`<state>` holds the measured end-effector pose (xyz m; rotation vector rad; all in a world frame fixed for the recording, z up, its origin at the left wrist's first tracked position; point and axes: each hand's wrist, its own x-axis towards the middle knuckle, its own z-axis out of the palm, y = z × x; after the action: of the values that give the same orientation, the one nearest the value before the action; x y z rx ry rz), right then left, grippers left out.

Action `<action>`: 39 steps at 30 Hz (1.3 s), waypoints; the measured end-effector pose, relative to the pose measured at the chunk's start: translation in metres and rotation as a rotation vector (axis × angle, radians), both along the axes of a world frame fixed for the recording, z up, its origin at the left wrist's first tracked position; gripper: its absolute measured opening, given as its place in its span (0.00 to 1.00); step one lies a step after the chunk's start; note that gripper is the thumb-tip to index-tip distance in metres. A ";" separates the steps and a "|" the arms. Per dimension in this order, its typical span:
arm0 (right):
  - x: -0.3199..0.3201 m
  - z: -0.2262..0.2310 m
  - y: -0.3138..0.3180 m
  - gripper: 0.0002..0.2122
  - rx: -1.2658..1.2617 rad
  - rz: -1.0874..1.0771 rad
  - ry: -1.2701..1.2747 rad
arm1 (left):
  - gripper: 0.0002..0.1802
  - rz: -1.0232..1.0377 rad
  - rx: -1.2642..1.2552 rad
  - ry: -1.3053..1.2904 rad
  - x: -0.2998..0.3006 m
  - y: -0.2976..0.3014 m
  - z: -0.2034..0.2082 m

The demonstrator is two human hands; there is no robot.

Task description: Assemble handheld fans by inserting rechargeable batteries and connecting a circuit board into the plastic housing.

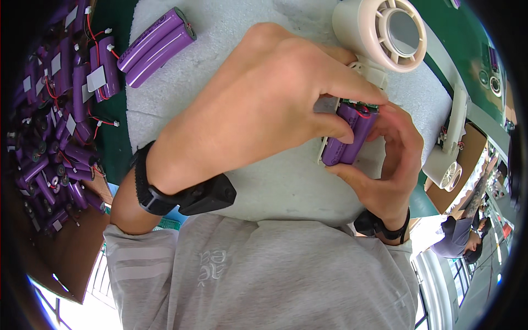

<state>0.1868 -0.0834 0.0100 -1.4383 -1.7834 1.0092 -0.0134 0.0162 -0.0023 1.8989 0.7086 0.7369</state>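
Note:
A cream handheld fan point(355, 25) lies with its round head pointing away from me and its handle open. Inside the handle sits a purple two-cell battery pack point(352, 132), with a green circuit board point(360, 103) and a red wire at its far end. My left hand point(275, 82) reaches across from the left, thumb pressed on the pack and index finger at the board. From the right, my right hand point(399, 159) curls round the handle, its thumb at the pack's near end and its fingertips by the board. The left fingers partly hide the joint between handle and head.
A white foam mat point(286, 195) lies beneath the work on a green table. Another purple battery pack point(157, 48) rests at its far left. A cardboard box point(60, 258) on the left holds many wired packs. Right, another cream fan point(443, 165) lies near a person point(459, 236).

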 end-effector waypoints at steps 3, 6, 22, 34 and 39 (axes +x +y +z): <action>0.000 0.002 0.008 0.40 0.071 0.082 -0.118 | 0.25 0.007 -0.075 -0.025 0.001 0.000 -0.003; -0.003 0.005 0.008 0.37 0.092 0.058 -0.159 | 0.25 0.006 -0.101 -0.037 0.000 -0.001 -0.001; -0.011 0.016 0.002 0.32 0.287 0.087 -0.465 | 0.24 -0.042 -0.118 -0.106 -0.002 -0.001 0.004; -0.002 0.010 0.052 0.28 0.467 -0.163 -0.812 | 0.35 0.175 -0.243 -0.161 0.003 -0.008 0.003; -0.020 0.055 0.071 0.24 0.494 -0.259 -0.708 | 0.30 0.242 -0.099 -0.188 0.000 -0.003 -0.004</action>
<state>0.1670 -0.0120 0.0648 -1.7389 -2.0356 -0.1181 -0.0131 0.0130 -0.0064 1.6463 0.8483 0.9993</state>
